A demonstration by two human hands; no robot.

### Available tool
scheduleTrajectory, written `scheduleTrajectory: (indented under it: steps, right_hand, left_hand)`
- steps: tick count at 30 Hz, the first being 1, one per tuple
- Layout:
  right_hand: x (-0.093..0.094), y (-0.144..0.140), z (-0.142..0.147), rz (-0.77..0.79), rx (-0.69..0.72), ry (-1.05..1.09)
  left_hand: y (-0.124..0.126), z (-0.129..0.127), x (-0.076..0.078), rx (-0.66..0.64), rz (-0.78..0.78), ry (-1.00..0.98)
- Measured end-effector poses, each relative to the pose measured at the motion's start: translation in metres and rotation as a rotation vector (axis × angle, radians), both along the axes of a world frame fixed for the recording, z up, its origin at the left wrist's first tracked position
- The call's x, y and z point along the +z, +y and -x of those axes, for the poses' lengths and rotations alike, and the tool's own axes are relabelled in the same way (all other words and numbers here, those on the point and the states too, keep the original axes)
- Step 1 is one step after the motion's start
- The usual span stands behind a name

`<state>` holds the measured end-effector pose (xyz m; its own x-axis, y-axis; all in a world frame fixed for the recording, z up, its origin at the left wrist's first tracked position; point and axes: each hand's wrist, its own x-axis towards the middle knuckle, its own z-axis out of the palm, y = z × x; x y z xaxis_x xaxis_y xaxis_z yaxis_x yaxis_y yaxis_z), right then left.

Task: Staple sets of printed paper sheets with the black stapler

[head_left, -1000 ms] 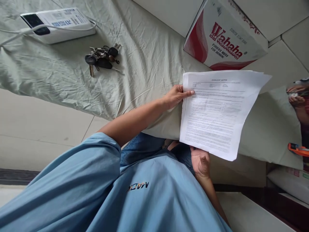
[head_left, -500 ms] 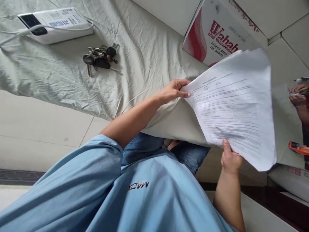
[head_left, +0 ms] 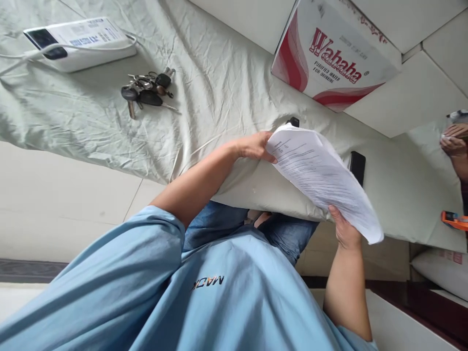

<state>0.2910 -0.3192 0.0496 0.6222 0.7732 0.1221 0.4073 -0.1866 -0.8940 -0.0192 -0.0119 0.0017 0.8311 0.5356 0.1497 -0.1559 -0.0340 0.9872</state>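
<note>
Your left hand (head_left: 254,146) pinches the top corner of the sheaf of papers (head_left: 321,178), with the fingers closed over the edge. Your right hand (head_left: 343,229) grips the lower edge of the same sheaf from below, with the thumb pressed up against the pages, so both hands are closed on the papers. The sheaf hangs in the air between your hands, tilted steeply, just above the edge of the bed (head_left: 204,83) and in front of your knees.

I judge these papers to be light and very soft. There are several loose printed sheets, with no clip or staple that I can see, so they bend under their own weight and they may slide against each other. The free corner at the lower right already hangs down. Take hold at two opposite edges, as you do now, and press flat with thumb on one face and fingers on the other. A grip at only one corner would let the pages fan out, or crease.

On the bed sheet lie a bunch of keys (head_left: 146,90) and a white power bank (head_left: 78,41) with a cable, both well apart from your hands. A dark phone (head_left: 357,166) lies just behind the papers. A red and white carton (head_left: 332,53) stands on the floor beyond the bed. At the right edge, another person's hands (head_left: 453,141) are visible.
</note>
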Motion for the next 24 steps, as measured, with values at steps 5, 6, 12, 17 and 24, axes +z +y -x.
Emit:
scheduleTrajectory:
  steps: [5,6,12,17,24]
  right_hand:
    - [-0.007,0.005,-0.007,-0.118,-0.094,-0.024]
    - [-0.009,0.007,-0.007,-0.118,-0.096,-0.008]
    - [-0.014,0.019,0.002,-0.118,-0.057,0.053]
    - [-0.015,0.020,0.019,-0.130,-0.029,0.179]
    - [-0.022,0.007,0.030,-0.059,-0.073,0.335]
  left_hand:
    - [0.004,-0.001,0.007,-0.124,-0.105,0.035]
    - [0.004,-0.001,0.009,-0.130,-0.112,0.032]
    - [0.004,-0.001,0.006,0.027,-0.160,0.179]
    - [-0.003,-0.002,0.005,0.071,-0.060,0.109]
    - [-0.006,-0.008,-0.002,0.110,-0.059,0.112]
